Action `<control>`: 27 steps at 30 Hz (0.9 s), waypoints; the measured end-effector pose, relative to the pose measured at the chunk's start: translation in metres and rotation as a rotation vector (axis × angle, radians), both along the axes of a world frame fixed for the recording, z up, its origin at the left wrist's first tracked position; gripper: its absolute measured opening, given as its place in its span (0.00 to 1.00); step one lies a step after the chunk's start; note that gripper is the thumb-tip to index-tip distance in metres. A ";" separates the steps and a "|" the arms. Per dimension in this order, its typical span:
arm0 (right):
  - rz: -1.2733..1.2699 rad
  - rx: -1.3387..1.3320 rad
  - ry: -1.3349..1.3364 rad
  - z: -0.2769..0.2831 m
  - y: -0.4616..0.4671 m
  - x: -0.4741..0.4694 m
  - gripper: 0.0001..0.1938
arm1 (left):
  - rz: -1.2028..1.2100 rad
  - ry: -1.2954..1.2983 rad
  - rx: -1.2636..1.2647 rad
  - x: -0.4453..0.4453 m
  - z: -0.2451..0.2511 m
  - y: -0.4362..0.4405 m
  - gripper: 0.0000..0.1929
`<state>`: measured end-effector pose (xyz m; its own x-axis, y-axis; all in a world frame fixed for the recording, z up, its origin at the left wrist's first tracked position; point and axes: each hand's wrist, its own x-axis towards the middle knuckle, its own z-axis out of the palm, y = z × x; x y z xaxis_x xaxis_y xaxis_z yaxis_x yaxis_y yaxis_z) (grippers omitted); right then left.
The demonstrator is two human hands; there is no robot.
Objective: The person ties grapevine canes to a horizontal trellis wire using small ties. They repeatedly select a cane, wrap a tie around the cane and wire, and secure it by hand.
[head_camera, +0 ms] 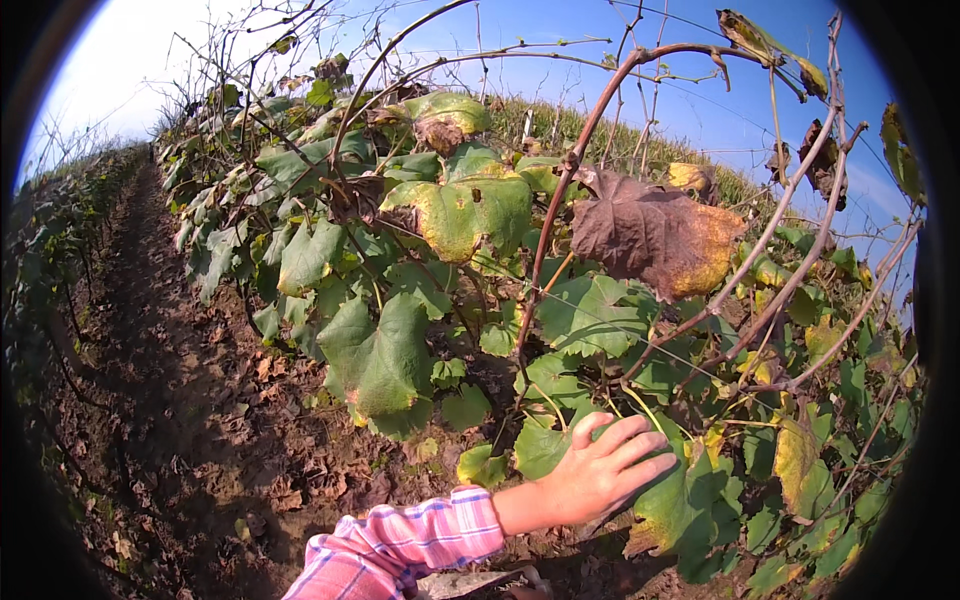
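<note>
My left hand (604,476), in a pink plaid sleeve (420,536), reaches from the bottom into a grapevine. Its back faces up and its fingers curl over a green grape leaf (679,491) with a yellow-brown edge. The thumb is hidden, and whether the fingers grip the leaf or only rest on it does not show. Above the hand, a brown vine cane (551,225) arches up to the right. A large withered purple-brown leaf (652,232) hangs beside it, and a yellowing green leaf (469,214) is on its left. My right hand is out of view.
A thin trellis wire (600,316) crosses the canes on a slant. At left, a soil path (161,360) strewn with dry leaves runs between this row and another vine row (52,270). Bare canes (814,247) rise at right. A pale object (480,583), unclear, lies at the bottom edge.
</note>
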<state>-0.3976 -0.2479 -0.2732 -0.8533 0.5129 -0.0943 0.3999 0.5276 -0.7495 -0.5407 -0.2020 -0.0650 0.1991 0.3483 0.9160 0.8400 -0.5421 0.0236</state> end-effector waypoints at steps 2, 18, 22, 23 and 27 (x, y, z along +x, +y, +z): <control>-0.004 0.003 -0.006 -0.009 -0.006 -0.002 0.11 | -0.013 -0.025 -0.155 -0.007 -0.025 -0.031 0.24; 0.159 0.001 0.153 0.033 -0.078 -0.092 0.10 | 0.678 -0.457 -0.569 -0.124 -0.168 -0.312 0.12; 0.136 0.140 0.326 0.070 -0.092 -0.153 0.09 | 0.816 -0.492 -0.630 -0.148 -0.192 -0.378 0.12; 0.107 0.154 0.326 0.082 -0.094 -0.169 0.09 | 0.805 -0.518 -0.688 -0.155 -0.196 -0.391 0.12; -0.007 0.264 0.513 0.131 -0.101 -0.235 0.10 | 0.810 -0.529 -0.675 -0.180 -0.200 -0.427 0.13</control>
